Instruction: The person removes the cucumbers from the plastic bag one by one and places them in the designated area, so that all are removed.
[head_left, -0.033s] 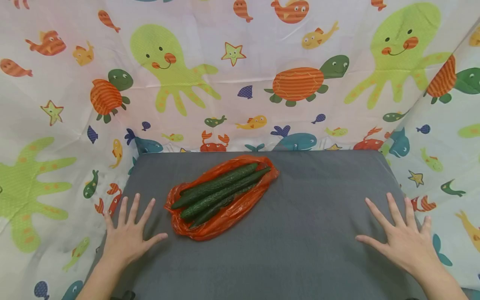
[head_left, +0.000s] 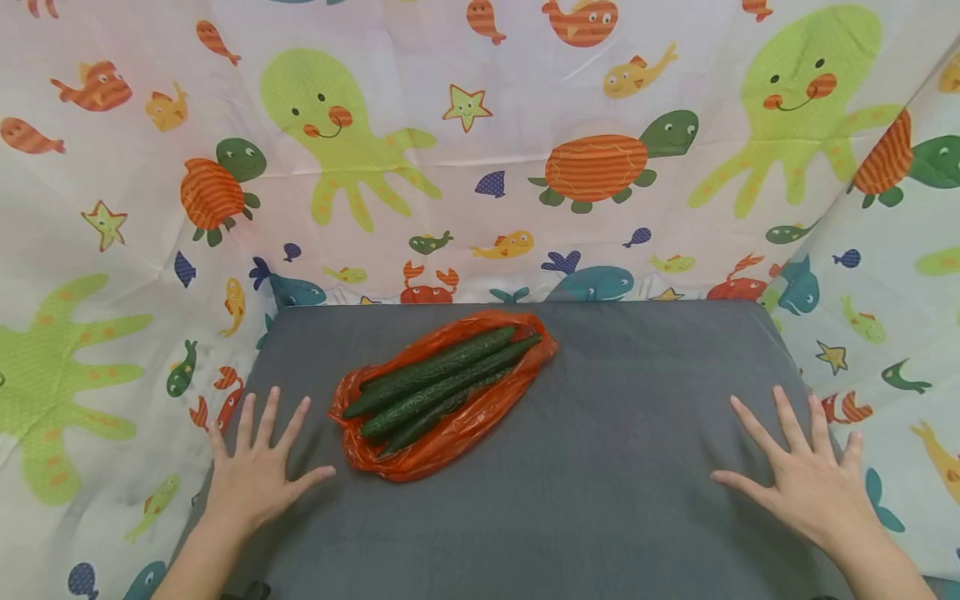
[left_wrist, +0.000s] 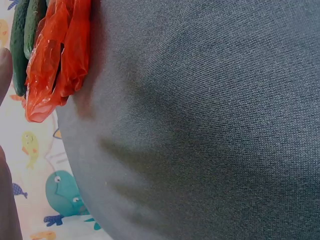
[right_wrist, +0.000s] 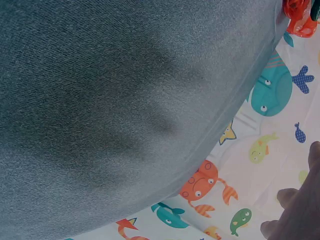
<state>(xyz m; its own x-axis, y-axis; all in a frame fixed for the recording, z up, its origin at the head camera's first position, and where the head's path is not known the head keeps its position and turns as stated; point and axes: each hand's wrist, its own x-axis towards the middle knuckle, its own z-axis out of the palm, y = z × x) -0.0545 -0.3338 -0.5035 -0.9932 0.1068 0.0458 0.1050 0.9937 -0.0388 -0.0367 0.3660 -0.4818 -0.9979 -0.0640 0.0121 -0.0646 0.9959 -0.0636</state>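
Several long green cucumbers lie side by side on an orange-red plastic bag, left of the middle of the table. To the left of the bag, my left hand spreads its fingers wide and holds nothing; its thumb points toward the bag. My right hand is over the table's right side, fingers also spread, far from the cucumbers. In the left wrist view the crumpled bag and cucumber ends show at the upper left. Only a corner of the bag enters the right wrist view.
The table has a grey cloth over it. A white curtain printed with sea animals hangs along the back and both sides. Shadows of the hands fall on the cloth.
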